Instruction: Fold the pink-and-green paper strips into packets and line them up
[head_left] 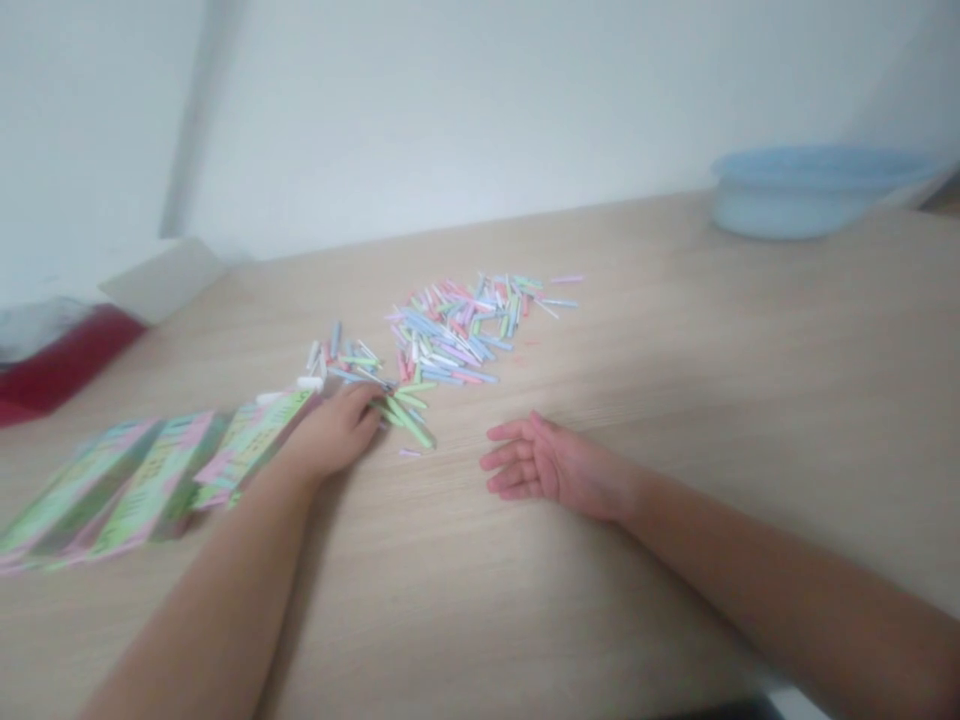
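Many thin pastel sticks [450, 335] in green, blue, pink, purple and white lie in a loose heap on the table. A smaller cluster of sticks [349, 358] lies to its left. My left hand [341, 425] rests at the near edge of this cluster, its fingers curled down beside some green sticks [409, 420]. Blur and the hand itself hide what is under the fingers. My right hand [536, 460] is held over the table to the right of the heap, palm turned left, fingers stretched out, with nothing in it.
Several patterned green-and-pink packs [157, 475] lie at the left, near my left forearm. Behind them are a red object [71, 360] and an open cardboard flap [165, 280]. A light blue basin [795, 195] stands at the back right of the wooden table [675, 380], against the white wall.
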